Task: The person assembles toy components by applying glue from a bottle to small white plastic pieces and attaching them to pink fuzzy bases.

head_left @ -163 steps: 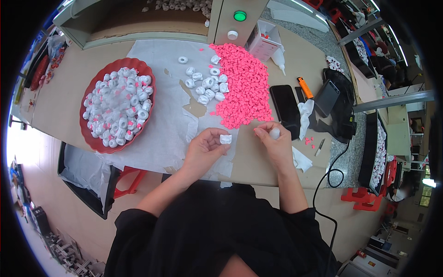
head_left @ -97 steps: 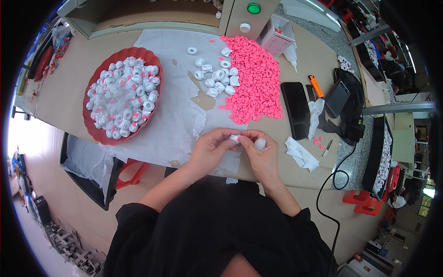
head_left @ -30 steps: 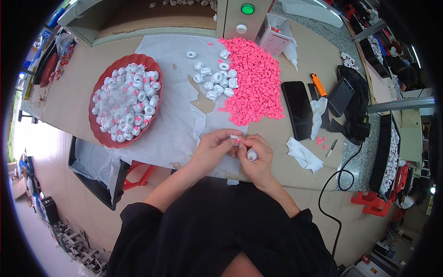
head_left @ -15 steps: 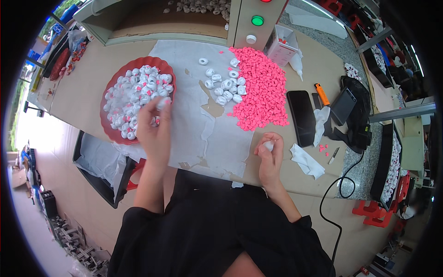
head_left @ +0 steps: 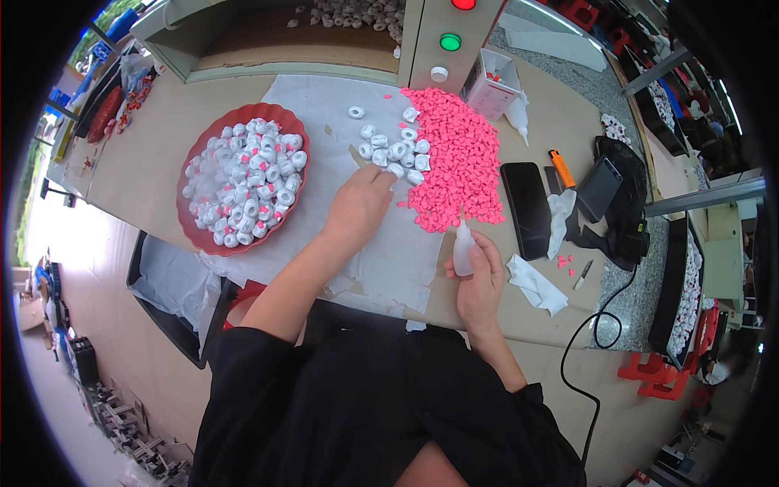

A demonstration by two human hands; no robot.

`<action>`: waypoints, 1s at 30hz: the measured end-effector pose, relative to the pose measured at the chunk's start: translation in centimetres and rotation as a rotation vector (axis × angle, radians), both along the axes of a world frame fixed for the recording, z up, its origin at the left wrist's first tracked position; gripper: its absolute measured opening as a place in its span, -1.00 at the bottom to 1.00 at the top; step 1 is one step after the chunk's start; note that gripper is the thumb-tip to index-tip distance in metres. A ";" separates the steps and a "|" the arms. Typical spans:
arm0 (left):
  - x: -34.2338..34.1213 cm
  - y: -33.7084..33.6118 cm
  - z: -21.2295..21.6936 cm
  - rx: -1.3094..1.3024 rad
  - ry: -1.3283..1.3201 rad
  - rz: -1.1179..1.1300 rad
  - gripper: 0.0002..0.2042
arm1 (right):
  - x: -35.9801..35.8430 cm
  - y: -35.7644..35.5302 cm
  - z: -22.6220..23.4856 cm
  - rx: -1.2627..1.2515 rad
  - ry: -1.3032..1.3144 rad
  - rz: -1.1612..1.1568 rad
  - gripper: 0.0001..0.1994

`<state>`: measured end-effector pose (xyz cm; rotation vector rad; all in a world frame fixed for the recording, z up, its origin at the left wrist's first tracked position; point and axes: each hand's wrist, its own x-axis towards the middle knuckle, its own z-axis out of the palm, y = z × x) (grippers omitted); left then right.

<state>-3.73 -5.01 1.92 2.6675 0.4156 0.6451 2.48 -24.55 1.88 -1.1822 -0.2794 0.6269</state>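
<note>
My left hand [head_left: 359, 204] reaches forward over the white paper sheet [head_left: 324, 130], its fingertips at the near edge of a small cluster of white ring-shaped parts [head_left: 393, 146]. Whether it grips one I cannot tell. My right hand [head_left: 480, 278] rests near the table's front edge and holds a small white squeeze bottle [head_left: 462, 248] upright, nozzle up. A heap of small pink pieces [head_left: 456, 158] lies just right of the white parts. A red round bowl [head_left: 213, 237] full of white parts with pink bits stands to the left.
A black phone [head_left: 527, 209], crumpled white tissues [head_left: 537, 284], an orange lighter [head_left: 561, 168], a dark device and a black cable [head_left: 604, 325] lie to the right. A small clear box [head_left: 495, 85] and a grey control box with coloured buttons [head_left: 446, 40] stand at the back.
My left hand has swung from the red bowl over to the white ring parts by the pink heap. My right hand stays near the front edge with the bottle.
</note>
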 end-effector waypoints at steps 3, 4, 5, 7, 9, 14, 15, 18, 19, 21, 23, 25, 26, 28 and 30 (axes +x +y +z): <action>-1.3 -1.4 0.7 -0.166 -0.039 0.039 -0.78 | 0.2 0.2 0.2 0.029 0.030 -0.028 -0.72; -1.7 -2.1 0.9 -0.408 -0.115 -0.008 -0.80 | 0.3 0.2 0.3 0.031 0.036 -0.062 -0.72; -2.1 -2.7 1.0 -0.651 -0.193 -0.056 -0.83 | 0.3 0.1 0.3 0.033 0.041 -0.097 -0.72; -2.5 -3.6 0.5 -1.180 -0.260 -0.098 -0.82 | 0.9 -0.1 0.2 0.128 0.079 -0.095 -0.71; -3.1 -4.3 0.2 -1.710 -0.330 -0.142 -0.81 | 0.9 0.3 1.1 0.254 0.174 -0.158 -0.76; -3.1 -5.1 -0.9 -1.856 -0.349 -0.189 -0.75 | 2.1 0.3 2.0 0.339 0.116 -0.027 -0.83; -3.1 -5.3 -0.9 -1.858 -0.352 -0.193 -0.75 | 2.0 0.4 2.0 0.306 0.073 -0.004 -0.83; -3.2 -5.8 -1.1 -1.714 -0.273 -0.140 -0.71 | 1.1 0.9 0.7 0.190 -0.091 -0.079 -0.80; -3.2 -6.0 -1.0 -1.672 -0.298 -0.147 -0.72 | 0.8 0.6 0.6 0.146 -0.148 -0.062 -0.79; -3.3 -6.3 -1.1 -1.634 -0.321 -0.150 -0.74 | 0.6 0.4 0.1 0.111 -0.358 -0.055 -0.79; -3.2 -6.5 -1.3 -1.567 -0.337 -0.142 -0.75 | 0.6 0.3 -0.1 0.079 -0.570 -0.046 -0.79; -3.3 -6.5 -1.1 -1.569 -0.321 -0.118 -0.75 | 0.5 -0.1 -0.2 -0.013 -0.684 -0.028 -0.77; -3.3 -6.5 -1.0 -1.568 -0.305 -0.097 -0.75 | 0.5 -0.1 -0.2 -0.015 -0.682 -0.026 -0.77; -3.2 -6.6 -1.3 -1.564 -0.320 -0.107 -0.75 | 0.4 -0.1 -0.1 0.003 -0.680 -0.053 -0.78; -3.2 -6.6 -1.3 -1.559 -0.337 -0.117 -0.75 | 0.5 -0.2 -0.2 -0.013 -0.717 -0.054 -0.78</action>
